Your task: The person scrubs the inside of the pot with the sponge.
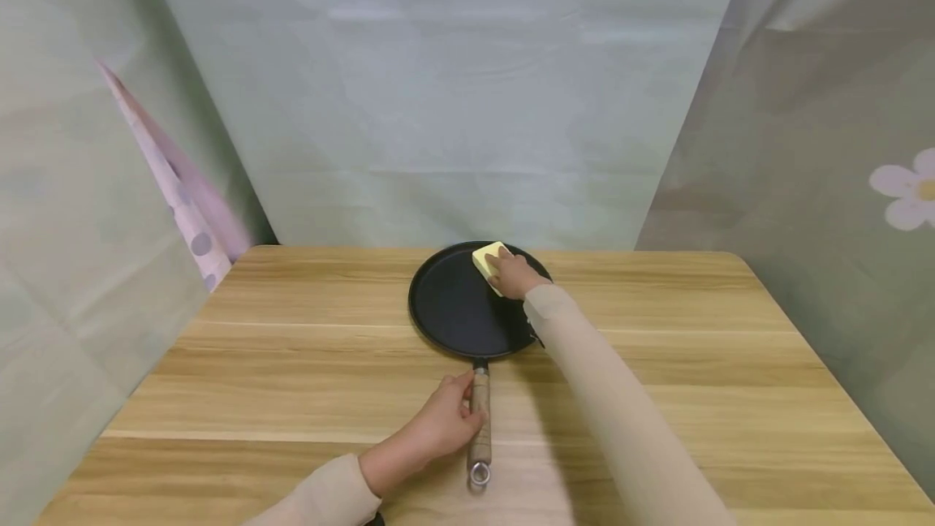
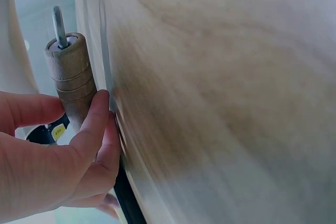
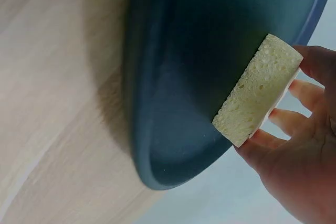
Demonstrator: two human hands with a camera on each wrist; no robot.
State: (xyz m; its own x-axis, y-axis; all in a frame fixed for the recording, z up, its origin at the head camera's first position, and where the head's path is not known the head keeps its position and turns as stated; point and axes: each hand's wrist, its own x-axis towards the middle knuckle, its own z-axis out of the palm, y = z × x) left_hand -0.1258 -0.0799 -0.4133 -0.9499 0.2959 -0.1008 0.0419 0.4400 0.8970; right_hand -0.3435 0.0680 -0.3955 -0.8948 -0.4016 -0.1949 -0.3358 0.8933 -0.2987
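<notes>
A round black frying pan [image 1: 460,307] lies on the wooden table, its wooden handle [image 1: 480,420] pointing toward me. My left hand [image 1: 445,416] holds that handle between thumb and fingers; in the left wrist view the handle [image 2: 73,74] ends in a metal ring. Over the far right of the pan, my right hand [image 1: 511,273] grips a pale yellow sponge [image 1: 491,252]. The right wrist view shows the porous sponge [image 3: 257,93] against the pan's inner surface, with thumb and fingertips at its edges. Part of the pan's right rim is hidden by the right hand and sleeve.
The wooden table [image 1: 292,364] spreads to both sides of the pan, its far edge just behind the pan. Pale cloth [image 1: 467,104] hangs behind and at both sides. My right sleeve [image 1: 621,404] crosses above the table's right part.
</notes>
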